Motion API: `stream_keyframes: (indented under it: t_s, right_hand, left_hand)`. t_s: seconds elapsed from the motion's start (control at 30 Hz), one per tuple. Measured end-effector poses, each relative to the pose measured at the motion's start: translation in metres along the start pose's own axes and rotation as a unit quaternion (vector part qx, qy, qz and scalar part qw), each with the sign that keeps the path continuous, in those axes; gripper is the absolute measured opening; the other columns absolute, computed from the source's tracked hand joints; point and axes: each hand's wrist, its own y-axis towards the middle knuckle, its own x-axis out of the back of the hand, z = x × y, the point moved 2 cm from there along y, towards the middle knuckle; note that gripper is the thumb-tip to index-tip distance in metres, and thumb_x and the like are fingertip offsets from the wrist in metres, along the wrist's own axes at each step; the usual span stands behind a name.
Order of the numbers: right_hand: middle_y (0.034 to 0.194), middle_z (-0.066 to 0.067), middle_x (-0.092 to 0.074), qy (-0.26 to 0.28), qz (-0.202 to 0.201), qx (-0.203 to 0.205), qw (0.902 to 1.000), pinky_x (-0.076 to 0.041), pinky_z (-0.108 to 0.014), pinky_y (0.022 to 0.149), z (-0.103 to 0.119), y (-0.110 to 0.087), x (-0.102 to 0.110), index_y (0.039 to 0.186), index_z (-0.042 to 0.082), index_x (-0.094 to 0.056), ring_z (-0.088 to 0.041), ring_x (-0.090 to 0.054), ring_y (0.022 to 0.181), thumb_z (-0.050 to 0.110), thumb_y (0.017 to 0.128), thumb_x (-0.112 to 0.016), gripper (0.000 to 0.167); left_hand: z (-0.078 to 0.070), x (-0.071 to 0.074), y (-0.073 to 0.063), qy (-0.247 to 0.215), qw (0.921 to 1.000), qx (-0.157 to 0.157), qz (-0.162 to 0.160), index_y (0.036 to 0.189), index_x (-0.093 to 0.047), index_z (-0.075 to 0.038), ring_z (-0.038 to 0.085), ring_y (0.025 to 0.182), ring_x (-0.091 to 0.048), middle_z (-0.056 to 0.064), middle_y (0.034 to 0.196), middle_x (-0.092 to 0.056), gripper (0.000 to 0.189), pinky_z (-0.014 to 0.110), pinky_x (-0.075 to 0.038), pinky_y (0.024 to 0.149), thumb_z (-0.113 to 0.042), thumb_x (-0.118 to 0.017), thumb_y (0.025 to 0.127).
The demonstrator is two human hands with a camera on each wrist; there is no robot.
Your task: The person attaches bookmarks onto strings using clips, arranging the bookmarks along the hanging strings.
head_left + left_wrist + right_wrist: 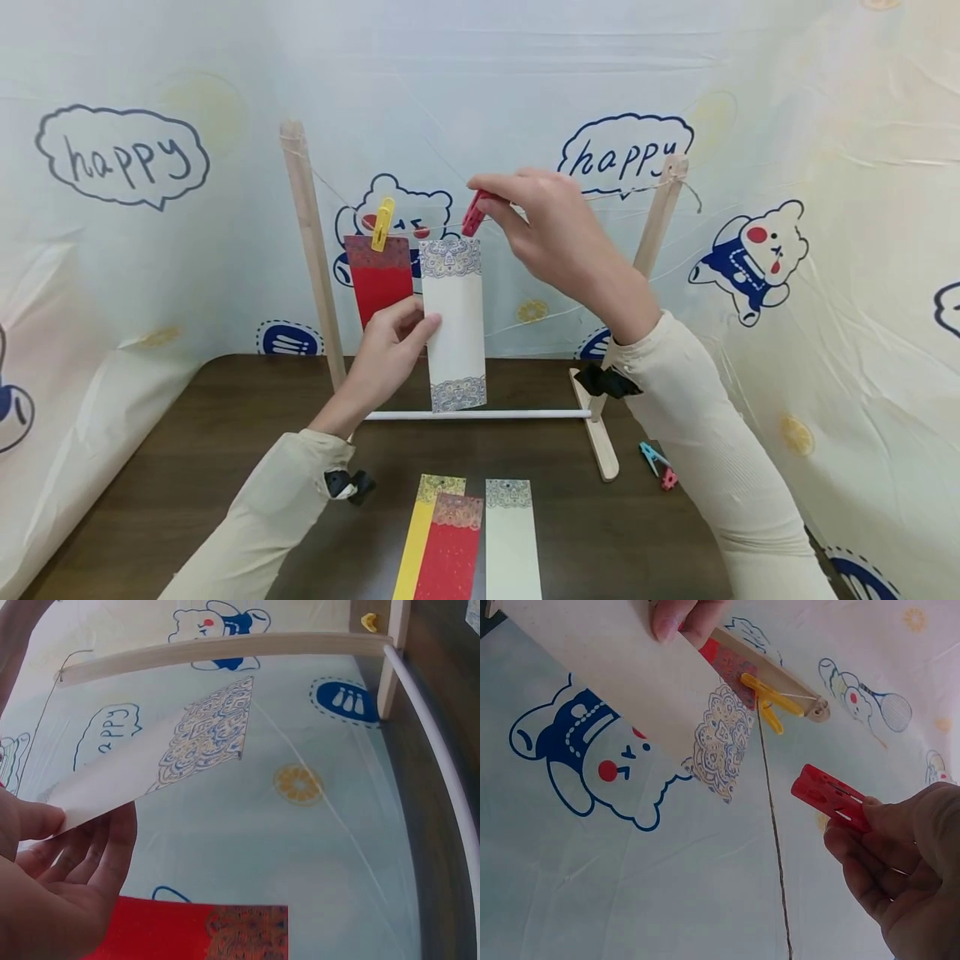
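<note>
My left hand point(384, 350) pinches the left edge of a white paper bookmark point(456, 333) between thumb and fingers, and the card hangs upright with patterned bands at top and bottom. Above its top edge, my right hand point(555, 229) holds a red clothespin point(473, 214) between thumb and fingers. The right wrist view shows that clothespin apart from both the card and the string point(776, 840). Just left of the white card, a red bookmark point(378, 273) hangs from the string by a yellow clothespin point(383, 223); its lower part is hidden behind my left hand.
A wooden post point(311, 225) at left and another post point(660, 212) at right carry the string, with a white rod point(517, 414) low between them. On the dark table point(240, 450) lie a yellow bookmark point(414, 533), red and pale ones, plus small blue and pink clothespins point(654, 457) at right.
</note>
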Motion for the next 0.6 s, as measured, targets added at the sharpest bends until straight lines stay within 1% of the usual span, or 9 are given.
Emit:
stream_keyframes:
  t_s: [0.17,0.3,0.4,0.5,0.6]
  right_hand:
    - [0.115,-0.009,-0.072,0.0,0.022,-0.006,0.9997,-0.05,-0.029,0.087,-0.001,0.012,-0.006,0.127,0.005,-0.068,-0.02,-0.063,0.1,0.01,0.1,-0.06,0.029]
    - [0.117,-0.009,-0.071,-0.01,0.045,-0.001,0.9989,-0.051,-0.028,0.091,-0.001,0.023,-0.01,0.128,0.005,-0.067,-0.019,-0.063,0.102,0.009,0.1,-0.059,0.029]
    - [0.114,-0.009,-0.071,-0.022,0.061,0.002,0.9979,-0.051,-0.028,0.091,0.0,0.03,-0.012,0.127,0.005,-0.067,-0.019,-0.062,0.1,0.009,0.1,-0.058,0.029]
    - [0.113,-0.009,-0.071,-0.028,0.081,-0.004,0.9963,-0.052,-0.027,0.09,0.0,0.034,-0.014,0.128,0.004,-0.066,-0.018,-0.062,0.098,0.009,0.1,-0.057,0.029]
    - [0.114,-0.01,-0.071,-0.035,0.103,-0.01,0.994,-0.053,-0.027,0.087,0.0,0.036,-0.017,0.129,0.003,-0.065,-0.019,-0.061,0.096,0.009,0.101,-0.057,0.03]
  left_hand:
    - [-0.001,-0.005,0.004,-0.025,0.9996,0.009,0.003,0.131,-0.06,-0.009,0.024,0.103,-0.065,0.007,0.121,-0.064,0.035,0.036,-0.058,0.081,-0.025,-0.06,0.1]
    - [-0.002,-0.01,0.007,-0.072,0.9967,0.037,0.013,0.137,-0.057,-0.011,0.025,0.109,-0.064,0.007,0.126,-0.061,0.038,0.04,-0.057,0.085,-0.024,-0.059,0.101]
    - [-0.003,-0.014,0.009,-0.102,0.9928,0.059,0.019,0.139,-0.055,-0.012,0.026,0.111,-0.064,0.007,0.128,-0.061,0.04,0.04,-0.057,0.086,-0.024,-0.059,0.101]
    - [-0.003,-0.016,0.011,-0.11,0.9914,0.069,0.015,0.14,-0.054,-0.013,0.025,0.111,-0.065,0.007,0.128,-0.061,0.041,0.039,-0.056,0.087,-0.025,-0.059,0.101]
    - [-0.003,-0.016,0.012,-0.108,0.9915,0.071,0.008,0.14,-0.054,-0.014,0.024,0.11,-0.065,0.006,0.127,-0.062,0.041,0.039,-0.056,0.087,-0.025,-0.059,0.101]
